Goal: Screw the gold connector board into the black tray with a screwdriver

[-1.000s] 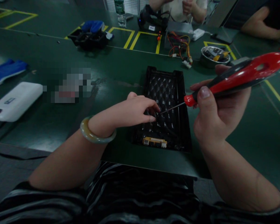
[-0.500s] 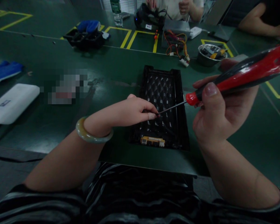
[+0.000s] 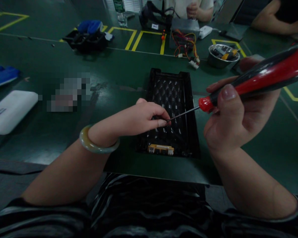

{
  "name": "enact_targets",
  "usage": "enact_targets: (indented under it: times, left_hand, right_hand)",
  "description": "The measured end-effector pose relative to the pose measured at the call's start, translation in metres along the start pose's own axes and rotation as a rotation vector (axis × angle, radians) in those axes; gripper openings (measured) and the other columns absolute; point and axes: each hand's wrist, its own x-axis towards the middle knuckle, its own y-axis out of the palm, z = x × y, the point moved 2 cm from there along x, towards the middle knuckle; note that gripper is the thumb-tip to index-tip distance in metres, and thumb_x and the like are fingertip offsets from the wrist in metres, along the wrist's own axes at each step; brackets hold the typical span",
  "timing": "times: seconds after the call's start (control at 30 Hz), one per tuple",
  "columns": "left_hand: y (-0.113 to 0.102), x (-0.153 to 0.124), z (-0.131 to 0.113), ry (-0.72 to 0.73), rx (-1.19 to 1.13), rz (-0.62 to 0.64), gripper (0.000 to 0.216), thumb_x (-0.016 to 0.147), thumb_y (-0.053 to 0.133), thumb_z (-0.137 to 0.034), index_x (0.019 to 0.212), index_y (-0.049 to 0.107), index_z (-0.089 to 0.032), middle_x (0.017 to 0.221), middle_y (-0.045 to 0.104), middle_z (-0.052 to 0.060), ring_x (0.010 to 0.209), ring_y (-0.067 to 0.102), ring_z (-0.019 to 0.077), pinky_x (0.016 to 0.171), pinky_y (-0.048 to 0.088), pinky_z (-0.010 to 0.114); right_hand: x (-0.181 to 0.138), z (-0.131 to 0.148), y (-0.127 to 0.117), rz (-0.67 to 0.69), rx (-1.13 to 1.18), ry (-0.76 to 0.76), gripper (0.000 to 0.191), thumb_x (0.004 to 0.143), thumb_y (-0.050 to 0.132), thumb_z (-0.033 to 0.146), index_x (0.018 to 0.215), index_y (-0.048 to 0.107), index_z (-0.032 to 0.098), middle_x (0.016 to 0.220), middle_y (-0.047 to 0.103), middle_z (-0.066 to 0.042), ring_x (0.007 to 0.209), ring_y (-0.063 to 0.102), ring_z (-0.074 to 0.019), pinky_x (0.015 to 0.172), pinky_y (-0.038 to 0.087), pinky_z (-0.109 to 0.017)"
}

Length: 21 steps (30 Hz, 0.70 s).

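Observation:
A black open casing [image 3: 172, 89] with a ribbed floor lies on the green table, a small yellow circuit board [image 3: 160, 149] at its near end. My left hand [image 3: 141, 117] rests over the casing's left side, its fingers pinched together at the tip of the screwdriver shaft; whatever they pinch is too small to make out. My right hand [image 3: 235, 119] is closed round a red and black screwdriver [image 3: 258, 79], held above the casing's right edge with the thin shaft pointing left and down to my left fingertips.
A white box [image 3: 11, 110] and blue cloth [image 3: 2, 75] lie at the left. Farther back stand a black tray with a blue item [image 3: 85, 39], a bundle of coloured wires [image 3: 186, 44] and a metal bowl [image 3: 222, 56]. Other people's arms [image 3: 275, 23] show at the far edge.
My left fingers have closed into a pinch at the shaft's tip. The screwdriver handle has shifted slightly right and up in view. The casing has not moved.

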Motion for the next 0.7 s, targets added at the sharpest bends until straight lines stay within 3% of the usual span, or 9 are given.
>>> enact_targets:
  times: [0.3,0.43,0.57,0.7]
  left_hand:
    - [0.000,-0.001,0.002,-0.023,0.040,-0.003,0.023,0.093,0.062,-0.033,0.113,0.069,-0.024,0.113,0.074,0.000,0.108,0.065,0.0189,0.096,0.026,0.034]
    - [0.003,-0.001,0.003,-0.019,0.071,0.050,0.022,0.093,0.060,-0.030,0.111,0.070,-0.024,0.112,0.075,0.000,0.108,0.065,0.0191,0.096,0.025,0.035]
    - [0.006,-0.001,0.004,0.002,0.068,0.098,0.019,0.093,0.057,-0.027,0.105,0.073,-0.025,0.108,0.076,-0.001,0.106,0.066,0.0185,0.096,0.024,0.035]
    - [0.006,0.000,0.005,-0.006,0.080,0.048,0.020,0.094,0.057,-0.031,0.105,0.073,-0.026,0.106,0.076,-0.001,0.104,0.066,0.0190,0.095,0.025,0.036]
  right_hand:
    - [0.001,-0.005,-0.002,-0.017,-0.013,-0.053,0.038,0.087,0.066,0.036,0.124,0.059,0.033,0.129,0.057,0.002,0.083,0.067,-0.0116,0.084,0.060,-0.038]
    - [0.004,-0.012,-0.010,0.067,-0.080,-0.103,0.043,0.086,0.070,0.040,0.127,0.057,0.035,0.123,0.059,0.003,0.082,0.066,-0.0108,0.078,0.060,-0.035]
    - [0.001,-0.018,-0.017,0.110,-0.205,0.022,0.044,0.083,0.074,0.042,0.122,0.056,0.035,0.113,0.060,0.003,0.084,0.067,-0.0135,0.078,0.060,-0.035]
    - [-0.003,-0.021,-0.018,0.180,-0.261,0.116,0.045,0.081,0.076,0.039,0.121,0.056,0.035,0.113,0.061,0.004,0.082,0.067,-0.0130,0.074,0.061,-0.034]
